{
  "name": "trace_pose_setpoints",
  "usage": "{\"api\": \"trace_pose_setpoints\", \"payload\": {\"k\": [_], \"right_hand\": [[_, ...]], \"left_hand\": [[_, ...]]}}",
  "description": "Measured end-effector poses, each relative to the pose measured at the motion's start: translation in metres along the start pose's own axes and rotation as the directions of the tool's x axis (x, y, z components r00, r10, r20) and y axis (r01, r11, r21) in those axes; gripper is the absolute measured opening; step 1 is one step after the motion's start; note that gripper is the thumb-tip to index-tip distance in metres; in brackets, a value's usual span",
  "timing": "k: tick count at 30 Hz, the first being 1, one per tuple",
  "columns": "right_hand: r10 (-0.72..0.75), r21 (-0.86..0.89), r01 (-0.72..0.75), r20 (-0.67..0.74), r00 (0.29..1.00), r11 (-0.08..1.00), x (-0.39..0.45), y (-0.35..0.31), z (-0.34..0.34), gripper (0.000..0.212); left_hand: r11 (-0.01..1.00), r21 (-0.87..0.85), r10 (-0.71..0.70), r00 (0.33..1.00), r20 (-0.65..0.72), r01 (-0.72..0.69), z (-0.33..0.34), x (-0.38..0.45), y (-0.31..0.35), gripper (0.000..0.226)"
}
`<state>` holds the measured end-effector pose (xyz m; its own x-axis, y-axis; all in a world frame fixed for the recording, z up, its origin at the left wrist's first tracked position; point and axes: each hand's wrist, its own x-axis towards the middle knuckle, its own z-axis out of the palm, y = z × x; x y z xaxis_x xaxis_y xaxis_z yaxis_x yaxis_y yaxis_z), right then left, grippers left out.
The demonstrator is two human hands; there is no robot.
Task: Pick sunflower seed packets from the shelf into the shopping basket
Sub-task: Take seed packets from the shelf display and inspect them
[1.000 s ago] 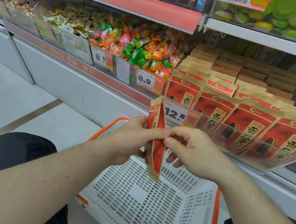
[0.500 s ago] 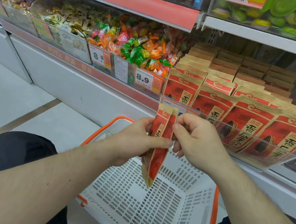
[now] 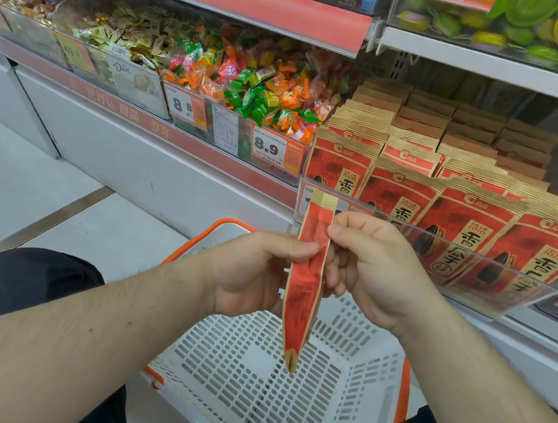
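My left hand pinches the red sunflower seed packets with its thumb pressed on the near face. They look like two packets held flat together, seen from the edge, and they hang right over the white shopping basket, which has nothing in it that I can see. My right hand pinches the same packets from the other side, near the top. To do this step well, I think I should lower the packets close to the basket floor before I let go, so they land flat and do not bounce out. Both hands should let go at the same time. Now the words, from left to right. One clear bin on the shelf says "Dove". The candy bin has a price tag that says 8.9. More seed packets stand in rows on the right, red with big Chinese writing. I cannot read the small print.
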<state>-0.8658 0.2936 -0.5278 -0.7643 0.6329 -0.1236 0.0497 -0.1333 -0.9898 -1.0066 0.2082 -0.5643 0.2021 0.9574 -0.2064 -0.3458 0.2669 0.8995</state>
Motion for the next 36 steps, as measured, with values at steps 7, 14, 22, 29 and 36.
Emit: {"api": "trace_pose_setpoints", "payload": {"k": [7, 14, 22, 29, 36], "right_hand": [[-0.010, -0.278, 0.015, 0.018, 1.000, 0.961, 0.000, -0.001, -0.007, 0.026], [0.131, -0.689, 0.039, 0.193, 0.972, 0.724, -0.007, -0.005, -0.005, 0.029], [0.216, -0.611, -0.020, 0.248, 0.944, 0.791, -0.006, -0.002, -0.009, 0.033], [0.195, -0.566, 0.000, 0.285, 0.938, 0.824, -0.002, 0.002, -0.013, 0.034], [0.089, -0.334, -0.075, 0.026, 0.996, 0.940, 0.004, 0.006, -0.015, 0.051]], "left_hand": [[0.998, -0.057, -0.051, 0.919, -0.392, 0.030, -0.001, -0.001, 0.009, 0.038], [0.990, -0.129, -0.023, 0.841, -0.541, -0.055, -0.007, -0.003, 0.011, 0.024], [0.982, -0.171, -0.024, 0.837, -0.547, -0.084, -0.003, -0.003, 0.011, 0.022], [0.982, -0.168, -0.016, 0.840, -0.543, -0.090, -0.004, -0.001, 0.011, 0.022], [0.939, -0.253, 0.110, 0.900, -0.422, -0.233, -0.006, -0.004, 0.015, 0.043]]}}
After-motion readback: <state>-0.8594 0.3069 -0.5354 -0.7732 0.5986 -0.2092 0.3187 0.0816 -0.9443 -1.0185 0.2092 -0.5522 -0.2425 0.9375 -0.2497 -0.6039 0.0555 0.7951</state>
